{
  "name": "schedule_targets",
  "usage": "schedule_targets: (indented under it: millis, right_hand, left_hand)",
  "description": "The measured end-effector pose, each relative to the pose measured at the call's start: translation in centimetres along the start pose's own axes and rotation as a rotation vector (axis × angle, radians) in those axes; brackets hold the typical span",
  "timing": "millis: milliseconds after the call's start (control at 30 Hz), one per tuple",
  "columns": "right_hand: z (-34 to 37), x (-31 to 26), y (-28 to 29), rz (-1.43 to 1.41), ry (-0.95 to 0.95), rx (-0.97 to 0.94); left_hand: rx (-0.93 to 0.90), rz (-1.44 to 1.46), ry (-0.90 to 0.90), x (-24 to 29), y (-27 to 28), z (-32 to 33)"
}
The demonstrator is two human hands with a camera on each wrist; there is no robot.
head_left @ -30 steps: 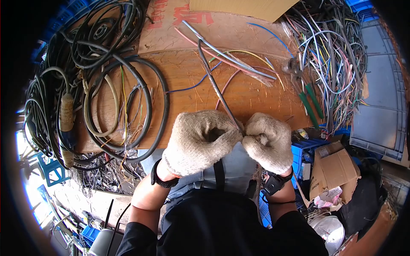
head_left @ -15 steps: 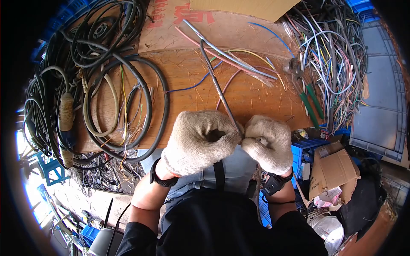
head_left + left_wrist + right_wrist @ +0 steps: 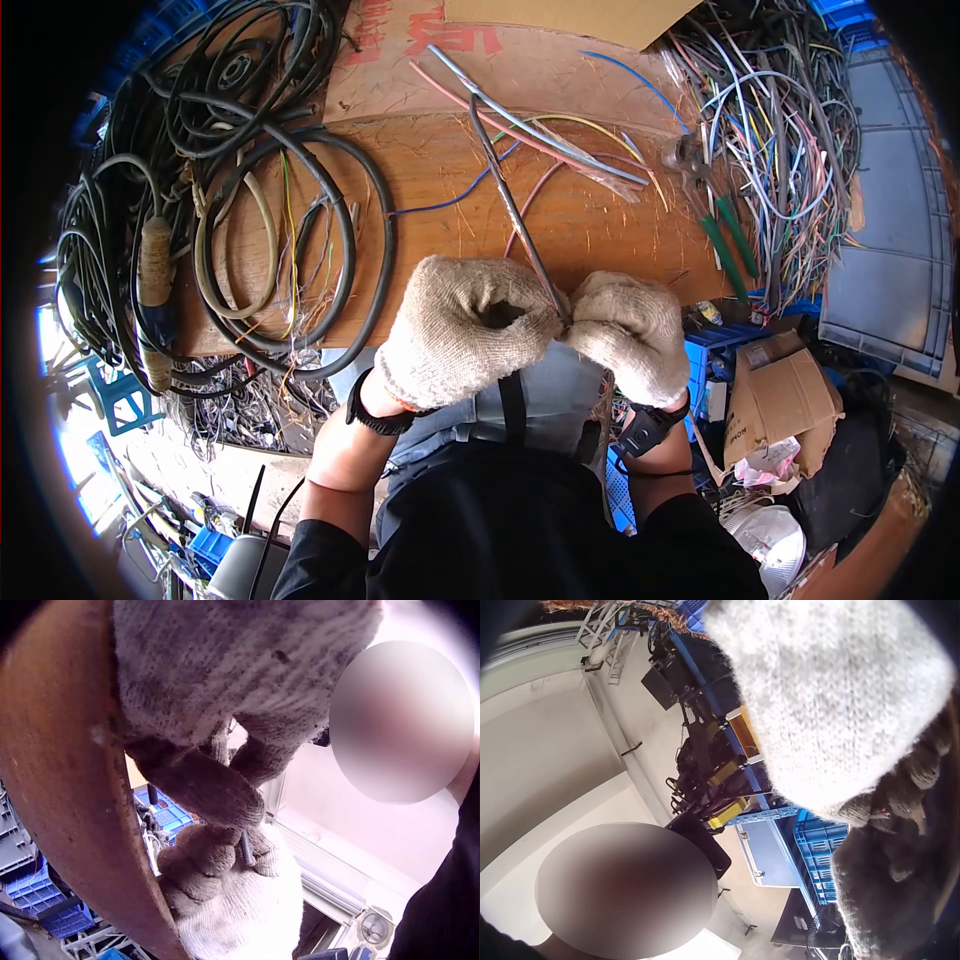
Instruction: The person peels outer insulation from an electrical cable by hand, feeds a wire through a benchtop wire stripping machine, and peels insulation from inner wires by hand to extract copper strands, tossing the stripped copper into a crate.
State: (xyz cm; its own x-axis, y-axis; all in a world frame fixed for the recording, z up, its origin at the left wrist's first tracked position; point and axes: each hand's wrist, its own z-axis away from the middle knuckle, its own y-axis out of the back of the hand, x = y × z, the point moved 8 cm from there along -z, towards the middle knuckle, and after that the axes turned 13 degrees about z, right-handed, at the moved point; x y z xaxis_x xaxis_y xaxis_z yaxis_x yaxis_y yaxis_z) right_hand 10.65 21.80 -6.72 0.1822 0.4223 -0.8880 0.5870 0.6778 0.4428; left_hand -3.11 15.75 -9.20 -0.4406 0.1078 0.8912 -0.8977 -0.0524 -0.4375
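Note:
A thin dark cable [image 3: 507, 200] runs from the middle of the wooden table [image 3: 430, 240] down to the gloved hands at its front edge. The left hand [image 3: 475, 325] pinches the cable near its lower end, thumb and fingers curled round. Against its fingertips, the right hand [image 3: 632, 335] is curled at the same cable end. A short grey cable end [image 3: 247, 847] shows between the right hand's [image 3: 240, 900] fingers in the left wrist view, just below the left hand's [image 3: 240, 667] fingertips. The right wrist view shows the right glove's back [image 3: 832, 697]; its grip is hidden there.
Pink and pale blue wires [image 3: 540, 145] lie across the table beyond the hands. Green-handled pliers [image 3: 728, 232] lie at the right, beside a heap of mixed wires [image 3: 775, 150]. Black cable coils [image 3: 385, 230] cover the left side. A cardboard box [image 3: 780, 400] stands lower right.
The right hand has turned slightly, with its fingers folded closer and its wrist shifted a little. The left hand and the cable have barely moved.

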Motion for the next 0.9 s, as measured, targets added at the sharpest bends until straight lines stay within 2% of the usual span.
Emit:
schedule_targets:
  millis: [133, 233, 333, 400, 700, 833, 900]
  right_hand:
    - [0.0, -0.2, 0.0, -0.015, -0.028, -0.002]
    - [-0.2, -0.6, 0.0, 0.13, -0.039, 0.011]
    - [-0.3, -1.1, 0.7, 0.116, -0.023, 0.097]
    - [-0.5, -2.3, 1.7, 0.383, -0.02, 0.175]
    - [-0.9, -4.0, 1.5, 0.565, 0.04, 0.14]
    - [-0.7, -3.7, 1.2, 0.581, 0.042, 0.12]
    - [-0.6, -2.4, 1.1, 0.421, -0.062, 0.066]
  left_hand:
    - [0.03, -0.063, 0.033, 0.1, -0.1, 0.0]
    - [0.058, -0.074, -0.027, 0.5, -0.1, 0.0]
    - [0.108, -0.161, -0.013, 1.1, -0.1, 0.0]
    - [0.122, -0.181, 0.001, 1.1, -0.1, 0.0]
    - [0.106, -0.271, -0.098, 1.1, -0.4, -0.1]
    - [0.083, -0.279, -0.057, 0.8, -0.3, -0.1]
    - [0.055, -0.247, -0.091, 0.9, -0.3, 0.0]
